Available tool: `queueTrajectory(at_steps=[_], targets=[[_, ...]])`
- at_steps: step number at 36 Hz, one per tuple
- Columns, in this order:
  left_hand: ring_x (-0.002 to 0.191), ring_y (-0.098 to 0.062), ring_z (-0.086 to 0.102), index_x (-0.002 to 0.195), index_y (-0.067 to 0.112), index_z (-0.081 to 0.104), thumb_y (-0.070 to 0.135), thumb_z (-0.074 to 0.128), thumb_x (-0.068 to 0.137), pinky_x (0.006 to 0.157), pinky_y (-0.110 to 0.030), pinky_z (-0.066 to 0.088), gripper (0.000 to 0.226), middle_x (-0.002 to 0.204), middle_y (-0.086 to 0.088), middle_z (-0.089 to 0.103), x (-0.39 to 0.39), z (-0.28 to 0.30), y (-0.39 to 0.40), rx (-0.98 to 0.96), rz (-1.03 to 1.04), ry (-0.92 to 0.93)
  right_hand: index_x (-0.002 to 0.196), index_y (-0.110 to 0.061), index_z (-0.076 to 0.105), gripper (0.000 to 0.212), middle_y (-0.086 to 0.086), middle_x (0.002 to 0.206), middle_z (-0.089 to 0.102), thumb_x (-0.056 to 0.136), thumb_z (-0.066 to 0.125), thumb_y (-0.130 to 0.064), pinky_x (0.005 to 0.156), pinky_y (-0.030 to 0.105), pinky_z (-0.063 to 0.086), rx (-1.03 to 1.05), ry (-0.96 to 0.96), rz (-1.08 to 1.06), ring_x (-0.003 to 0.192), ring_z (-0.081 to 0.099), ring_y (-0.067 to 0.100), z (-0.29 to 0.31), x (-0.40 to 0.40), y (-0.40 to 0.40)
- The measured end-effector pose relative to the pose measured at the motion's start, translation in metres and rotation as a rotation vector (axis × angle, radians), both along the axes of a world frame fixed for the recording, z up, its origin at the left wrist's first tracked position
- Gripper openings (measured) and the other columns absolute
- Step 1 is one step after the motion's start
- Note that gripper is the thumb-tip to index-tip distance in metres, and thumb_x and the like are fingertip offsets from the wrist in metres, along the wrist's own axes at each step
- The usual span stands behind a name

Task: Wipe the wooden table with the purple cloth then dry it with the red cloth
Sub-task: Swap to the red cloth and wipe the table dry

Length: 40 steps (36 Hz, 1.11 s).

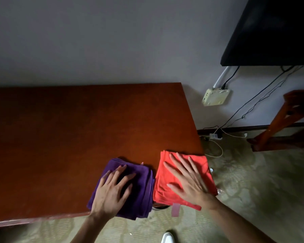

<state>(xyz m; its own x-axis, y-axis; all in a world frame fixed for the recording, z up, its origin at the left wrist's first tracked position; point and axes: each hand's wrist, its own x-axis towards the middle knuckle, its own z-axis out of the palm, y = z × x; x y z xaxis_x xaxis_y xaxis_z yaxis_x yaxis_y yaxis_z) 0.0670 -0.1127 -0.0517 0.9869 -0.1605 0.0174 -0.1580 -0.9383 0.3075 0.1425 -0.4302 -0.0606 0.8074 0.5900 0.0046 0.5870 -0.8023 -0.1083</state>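
Observation:
A folded purple cloth (142,186) lies near the front right of the wooden table (68,130), overhanging the front edge a little. My left hand (112,190) rests flat on it with the fingers spread. Right beside it a folded red cloth (165,183) sits at the table's front right corner, partly over the edge. My right hand (188,179) lies flat on the red cloth, fingers straight and spread.
A wall runs behind the table. A dark screen (270,30) hangs at upper right above a wall box (216,96) with cables. A wooden stand (288,120) is on the carpet at right. A white shoe (168,238) shows below.

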Motion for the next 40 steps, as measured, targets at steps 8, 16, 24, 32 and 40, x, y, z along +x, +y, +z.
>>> queueTrajectory(at_steps=[8,16,24,32,40], targets=[[0.103,-0.034,0.058,0.126,0.025,0.064,0.044,0.032,0.098,0.084,-0.045,0.046,0.047,0.123,-0.010,0.059,0.109,0.006,0.022,0.068,0.134,0.023,0.162,-0.043,0.013,0.073,-0.006,0.174,0.001,0.099,0.041,-0.067,0.126,0.059,0.012,-0.027,0.061,0.251,0.160,-0.001,0.016,0.003,0.062,-0.006],[0.114,-0.019,0.051,0.141,0.037,0.052,0.049,0.036,0.098,0.090,-0.042,0.043,0.047,0.147,0.006,0.047,0.171,-0.007,0.046,0.012,0.010,-0.019,0.161,-0.041,0.025,0.064,-0.007,0.173,0.006,0.102,0.043,-0.058,0.128,0.055,0.008,-0.036,0.040,0.489,0.160,0.002,0.015,0.001,0.205,0.008],[0.153,-0.007,0.018,0.155,0.043,0.030,0.050,0.023,0.106,0.121,-0.025,0.009,0.050,0.166,0.009,0.021,0.177,-0.024,0.066,0.015,-0.092,0.031,0.161,-0.036,0.027,0.061,-0.005,0.173,0.012,0.104,0.033,-0.057,0.126,0.058,0.016,-0.032,-0.030,0.416,0.160,0.011,0.018,-0.003,0.368,0.026],[0.153,-0.010,0.024,0.154,0.038,0.035,0.046,0.031,0.105,0.124,-0.031,0.014,0.050,0.164,0.005,0.028,0.180,-0.023,0.067,-0.026,-0.112,0.025,0.161,-0.033,0.026,0.064,0.001,0.171,0.019,0.105,0.020,-0.063,0.124,0.059,0.023,-0.069,-0.024,0.408,0.158,0.020,0.024,0.008,0.461,0.036],[0.153,-0.008,0.021,0.153,0.039,0.038,0.049,0.029,0.105,0.124,-0.030,0.013,0.049,0.163,0.006,0.030,0.177,-0.022,0.069,-0.031,-0.142,0.002,0.159,-0.038,0.030,0.076,-0.004,0.170,0.023,0.093,0.022,-0.073,0.125,0.057,0.018,0.085,-0.012,0.021,0.158,0.019,0.023,0.002,0.432,0.042]])
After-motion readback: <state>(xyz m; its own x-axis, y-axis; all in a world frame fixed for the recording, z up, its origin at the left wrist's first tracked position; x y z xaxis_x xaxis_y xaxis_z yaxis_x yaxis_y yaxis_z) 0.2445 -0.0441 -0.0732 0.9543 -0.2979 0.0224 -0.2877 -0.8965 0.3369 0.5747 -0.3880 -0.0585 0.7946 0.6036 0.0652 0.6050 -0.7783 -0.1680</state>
